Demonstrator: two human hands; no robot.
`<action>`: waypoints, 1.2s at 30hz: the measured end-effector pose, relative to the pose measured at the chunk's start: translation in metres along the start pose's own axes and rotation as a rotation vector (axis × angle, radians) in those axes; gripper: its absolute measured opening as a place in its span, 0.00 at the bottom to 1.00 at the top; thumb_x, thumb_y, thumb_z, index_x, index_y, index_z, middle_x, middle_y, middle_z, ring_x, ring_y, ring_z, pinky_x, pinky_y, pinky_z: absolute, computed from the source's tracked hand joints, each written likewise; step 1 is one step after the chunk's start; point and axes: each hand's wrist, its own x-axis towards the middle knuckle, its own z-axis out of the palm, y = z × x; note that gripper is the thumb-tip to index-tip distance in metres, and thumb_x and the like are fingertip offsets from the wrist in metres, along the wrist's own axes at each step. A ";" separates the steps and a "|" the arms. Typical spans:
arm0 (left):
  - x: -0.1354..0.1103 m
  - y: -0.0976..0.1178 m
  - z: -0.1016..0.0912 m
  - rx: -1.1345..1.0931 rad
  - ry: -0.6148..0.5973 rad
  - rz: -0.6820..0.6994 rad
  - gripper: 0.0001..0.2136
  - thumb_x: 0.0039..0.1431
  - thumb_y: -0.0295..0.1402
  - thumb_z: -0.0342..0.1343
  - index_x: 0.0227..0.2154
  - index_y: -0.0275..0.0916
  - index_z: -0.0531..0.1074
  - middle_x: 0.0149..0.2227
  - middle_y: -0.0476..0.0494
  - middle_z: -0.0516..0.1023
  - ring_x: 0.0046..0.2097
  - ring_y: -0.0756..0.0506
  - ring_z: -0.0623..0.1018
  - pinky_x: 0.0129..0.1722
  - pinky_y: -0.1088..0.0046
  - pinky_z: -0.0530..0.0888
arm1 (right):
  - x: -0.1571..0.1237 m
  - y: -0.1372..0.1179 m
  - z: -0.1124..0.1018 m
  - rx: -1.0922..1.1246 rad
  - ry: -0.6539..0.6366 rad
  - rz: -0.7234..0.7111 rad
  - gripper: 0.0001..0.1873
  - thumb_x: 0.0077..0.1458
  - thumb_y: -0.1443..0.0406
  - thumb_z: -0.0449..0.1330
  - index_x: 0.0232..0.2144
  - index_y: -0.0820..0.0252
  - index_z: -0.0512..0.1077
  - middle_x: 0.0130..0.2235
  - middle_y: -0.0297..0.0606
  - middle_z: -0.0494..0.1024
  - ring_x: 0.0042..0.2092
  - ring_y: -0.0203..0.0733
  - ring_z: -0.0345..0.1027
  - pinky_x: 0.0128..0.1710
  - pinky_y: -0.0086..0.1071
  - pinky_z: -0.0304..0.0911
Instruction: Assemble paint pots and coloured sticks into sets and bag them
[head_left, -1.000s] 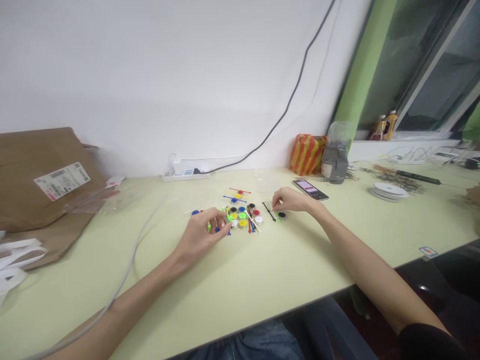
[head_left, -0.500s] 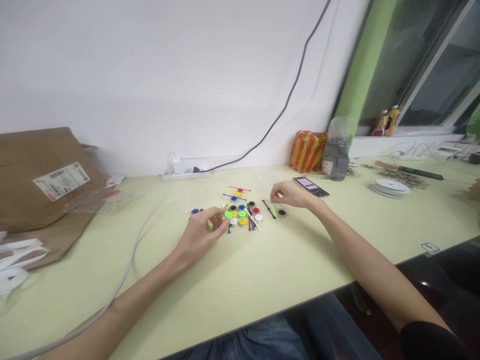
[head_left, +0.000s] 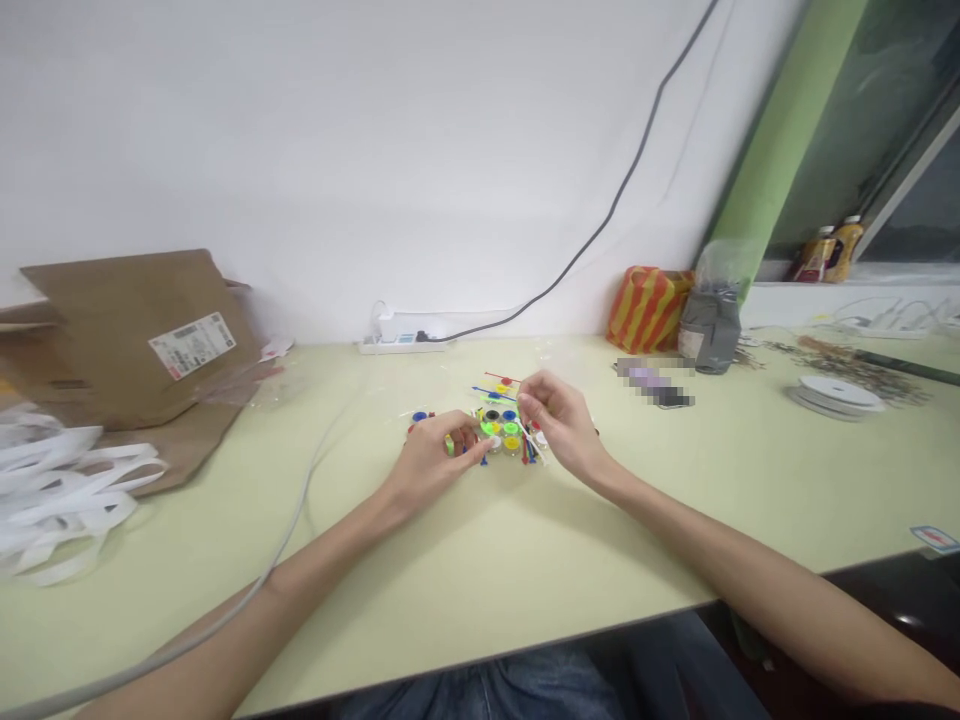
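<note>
My left hand (head_left: 435, 455) is curled at the left edge of a cluster of small round discs, its thumb and index finger closed on a bright green disc (head_left: 491, 429). My right hand (head_left: 559, 415) is pinched above the cluster's right side. At its fingertips is a thin light-green arrow (head_left: 495, 398), partly hidden. Under and between the hands lie a black disc (head_left: 492, 415), a blue disc (head_left: 510, 415) and a yellow disc (head_left: 511, 443). A white arrow (head_left: 543, 457) lies beside red and blue ones. Behind the cluster is a red arrow (head_left: 504, 380). My right hand covers several pieces.
A grey cable (head_left: 300, 500) crosses the table and my left forearm. An opened cardboard box (head_left: 135, 340) and white ribbon (head_left: 75, 500) are at left. A power strip (head_left: 405, 345) sits by the wall. A phone (head_left: 656, 385), a striped bag (head_left: 649, 310) and a white spool (head_left: 836, 395) are at right.
My right hand has moved left from beside the black arrow to above the cluster, bringing the light-green arrow. My left hand keeps its place at the cluster. The view has turned slightly left.
</note>
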 end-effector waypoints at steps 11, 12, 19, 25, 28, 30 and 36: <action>-0.002 -0.001 0.006 -0.082 -0.032 0.037 0.10 0.61 0.39 0.59 0.40 0.40 0.80 0.28 0.49 0.76 0.30 0.50 0.73 0.28 0.76 0.69 | -0.009 0.007 0.015 0.299 -0.210 0.310 0.22 0.55 0.46 0.64 0.35 0.55 0.63 0.19 0.24 0.67 0.19 0.30 0.53 0.18 0.24 0.49; -0.003 -0.001 0.007 -0.100 -0.028 0.032 0.11 0.61 0.40 0.60 0.40 0.40 0.80 0.29 0.48 0.77 0.30 0.50 0.74 0.28 0.76 0.70 | -0.008 0.006 0.015 0.290 -0.208 0.310 0.23 0.54 0.46 0.64 0.35 0.55 0.63 0.19 0.24 0.67 0.19 0.31 0.52 0.18 0.25 0.48; -0.006 0.004 0.011 -0.407 -0.129 -0.032 0.13 0.62 0.40 0.59 0.42 0.37 0.79 0.33 0.43 0.83 0.34 0.45 0.82 0.39 0.67 0.80 | -0.008 0.008 0.016 0.239 -0.266 0.333 0.25 0.53 0.42 0.63 0.32 0.55 0.63 0.16 0.24 0.66 0.17 0.30 0.51 0.18 0.26 0.48; -0.006 0.006 0.013 -0.392 -0.054 -0.016 0.14 0.60 0.40 0.62 0.44 0.36 0.79 0.37 0.42 0.85 0.39 0.41 0.84 0.44 0.63 0.81 | -0.008 0.010 0.017 0.231 -0.262 0.273 0.23 0.55 0.45 0.62 0.32 0.55 0.62 0.16 0.22 0.64 0.17 0.30 0.49 0.18 0.25 0.45; -0.006 0.004 0.013 -0.382 -0.024 -0.039 0.17 0.56 0.42 0.65 0.44 0.36 0.80 0.40 0.41 0.85 0.41 0.39 0.85 0.44 0.61 0.82 | -0.009 0.008 0.018 0.168 -0.237 0.210 0.21 0.56 0.47 0.63 0.34 0.54 0.61 0.19 0.23 0.64 0.20 0.31 0.53 0.20 0.25 0.49; -0.007 0.004 0.013 -0.388 -0.026 -0.058 0.19 0.56 0.43 0.65 0.45 0.36 0.80 0.41 0.41 0.85 0.41 0.38 0.85 0.43 0.61 0.82 | -0.011 0.006 0.018 0.100 -0.220 0.158 0.19 0.58 0.49 0.61 0.36 0.54 0.60 0.22 0.24 0.64 0.23 0.33 0.56 0.22 0.26 0.52; -0.007 0.006 0.008 -0.335 -0.007 -0.040 0.17 0.60 0.44 0.60 0.46 0.38 0.80 0.44 0.42 0.84 0.40 0.41 0.84 0.44 0.62 0.82 | -0.017 0.005 0.018 -0.044 -0.292 0.036 0.09 0.66 0.56 0.51 0.42 0.52 0.58 0.27 0.28 0.66 0.29 0.37 0.61 0.29 0.29 0.56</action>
